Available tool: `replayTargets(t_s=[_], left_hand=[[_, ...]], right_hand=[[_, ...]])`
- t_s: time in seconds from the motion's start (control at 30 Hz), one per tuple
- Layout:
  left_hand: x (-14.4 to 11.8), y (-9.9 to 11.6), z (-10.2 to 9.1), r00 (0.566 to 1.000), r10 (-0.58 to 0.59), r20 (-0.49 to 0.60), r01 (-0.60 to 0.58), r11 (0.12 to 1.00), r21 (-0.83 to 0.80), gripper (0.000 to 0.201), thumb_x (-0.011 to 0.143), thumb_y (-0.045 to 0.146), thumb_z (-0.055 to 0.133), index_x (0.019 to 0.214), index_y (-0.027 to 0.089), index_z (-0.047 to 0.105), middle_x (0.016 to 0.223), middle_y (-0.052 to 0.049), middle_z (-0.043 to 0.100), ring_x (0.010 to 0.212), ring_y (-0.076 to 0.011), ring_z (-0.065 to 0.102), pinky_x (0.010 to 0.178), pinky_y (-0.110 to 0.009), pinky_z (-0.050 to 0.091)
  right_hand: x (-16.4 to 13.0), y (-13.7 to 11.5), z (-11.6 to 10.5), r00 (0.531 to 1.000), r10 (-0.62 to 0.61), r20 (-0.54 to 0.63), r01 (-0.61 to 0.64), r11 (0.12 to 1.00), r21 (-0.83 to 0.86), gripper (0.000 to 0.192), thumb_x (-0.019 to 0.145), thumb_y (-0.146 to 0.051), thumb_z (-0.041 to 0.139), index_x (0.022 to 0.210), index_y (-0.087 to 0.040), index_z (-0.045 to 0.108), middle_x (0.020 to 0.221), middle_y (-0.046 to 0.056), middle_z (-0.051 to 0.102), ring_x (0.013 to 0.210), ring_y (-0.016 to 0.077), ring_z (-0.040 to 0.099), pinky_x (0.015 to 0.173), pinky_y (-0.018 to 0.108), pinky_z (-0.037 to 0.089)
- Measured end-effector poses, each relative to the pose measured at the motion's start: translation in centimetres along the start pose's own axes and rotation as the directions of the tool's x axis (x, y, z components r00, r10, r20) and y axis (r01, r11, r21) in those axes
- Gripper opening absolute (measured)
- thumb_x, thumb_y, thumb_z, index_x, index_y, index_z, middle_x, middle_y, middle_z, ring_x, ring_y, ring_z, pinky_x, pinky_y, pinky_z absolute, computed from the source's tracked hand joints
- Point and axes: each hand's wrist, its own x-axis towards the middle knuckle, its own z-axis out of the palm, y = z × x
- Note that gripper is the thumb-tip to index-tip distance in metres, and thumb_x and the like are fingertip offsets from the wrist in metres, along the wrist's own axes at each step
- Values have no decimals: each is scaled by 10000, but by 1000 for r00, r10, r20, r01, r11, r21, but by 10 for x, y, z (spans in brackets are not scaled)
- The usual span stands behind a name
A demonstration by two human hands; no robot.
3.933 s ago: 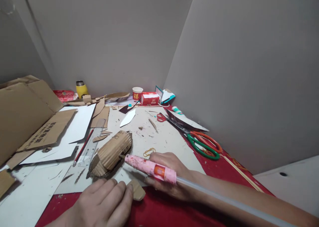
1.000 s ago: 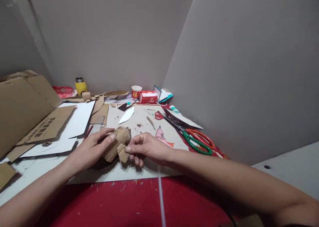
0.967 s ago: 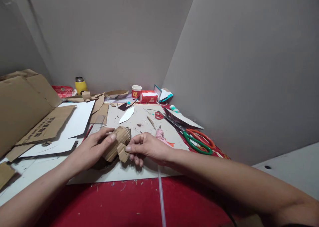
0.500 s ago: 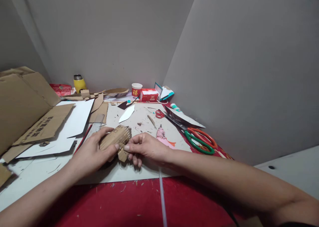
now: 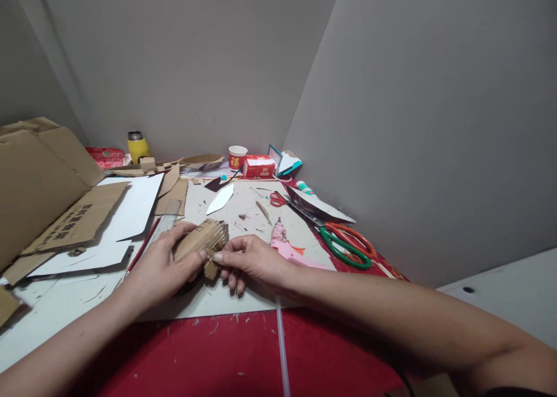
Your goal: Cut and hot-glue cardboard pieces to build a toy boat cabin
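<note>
Head view, landmark: the cardboard roll [image 5: 201, 241] lies on the pale board [image 5: 243, 295] in the middle of the table; we place everything from it.
Left hand: our left hand [image 5: 163, 266] is closed around the near end of the roll, thumb on its side, steadying it.
Right hand: our right hand [image 5: 252, 259] pinches a small cardboard piece [image 5: 211, 268] between thumb and forefinger and presses it against the roll's lower right side.
Step in hand: we judge that the small piece is being stuck onto the roll and held there while it sets.
Next move: it probably calls for steady pressure, the roll kept from turning, then a gentle release so the piece does not shift.
Glue gun: the pink glue gun [image 5: 284, 243] lies just right of the roll, behind our right hand, with its clear stick [image 5: 282, 350] trailing toward us.
Scissors: the green and orange scissors [image 5: 346, 247] sit well to the right of the roll.
Ruler: a clear ruler [image 5: 167, 218] lies just left of the roll.
Changed: a few seconds back the right hand held the glue gun at the roll; now the gun is set down, and both hands have closed in, the piece tucked tighter under the roll than half a second ago.
</note>
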Motion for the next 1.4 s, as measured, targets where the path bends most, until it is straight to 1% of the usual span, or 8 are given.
replayTargets(t_s=[0.2,0.5,0.7,0.87,0.97,1.1,1.23,1.4], left_hand=[[-1,-1,-2,998,35,-44,-32,997,68,533,841,449,557,1291,166,518,1148,-119,664,950,-268,644,756,-355,526],[-2,-3,-1,999,36,-24,-35,998,53,560,838,444,557,1323,171,491,1107,-107,674,803,-246,671,652,-336,532],[-2,1,-2,998,56,-27,-53,994,93,551,832,427,549,1312,161,503,1107,-104,688,924,-279,667,723,-352,524],[-4,2,-2,1000,12,-13,-11,998,70,568,839,455,534,1324,165,475,1065,-105,698,758,-241,678,653,-343,521],[-4,2,-2,999,36,-38,-33,996,80,543,835,463,537,1290,168,503,1055,-107,695,838,-266,680,695,-359,527],[-3,3,-2,999,33,-38,-29,995,96,539,839,482,522,1273,163,520,1016,-105,710,914,-300,674,737,-384,528],[-3,3,-3,994,89,-67,-80,988,132,532,850,532,503,1226,160,565,1195,-122,668,1093,-325,610,875,-411,496],[-3,0,-4,993,98,-65,-90,990,110,581,864,615,465,1222,171,581,1223,-109,663,1120,-322,594,931,-419,470]], right_hand=[[1,3,1,1000,2,-5,-2,999,-34,308,803,-370,721,683,-154,536,529,-16,621,370,77,567,312,148,451],[-10,1,0,1000,21,-18,-22,999,-44,303,817,-333,716,733,-173,473,522,-35,622,367,74,569,313,137,440],[-23,-3,7,993,115,2,-114,988,-109,239,859,-185,641,698,-167,466,495,-47,618,346,68,554,306,133,433],[-28,-5,7,998,65,-22,-68,986,-153,212,855,-202,644,736,-171,471,504,-57,610,357,62,552,321,127,435],[-25,-2,4,997,-11,-73,2,993,-114,230,830,-248,690,815,-186,469,534,-56,623,371,77,557,320,147,446],[-17,4,3,999,16,-50,-17,1000,-14,269,815,-325,722,869,-177,505,546,-33,632,384,97,580,319,164,455],[-12,7,6,999,40,-20,-40,999,32,224,841,-305,691,761,-145,557,562,-14,637,383,83,580,305,146,440],[-11,7,7,997,72,-6,-72,996,44,254,882,-281,640,694,-122,579,551,-11,633,362,74,570,290,141,433]])
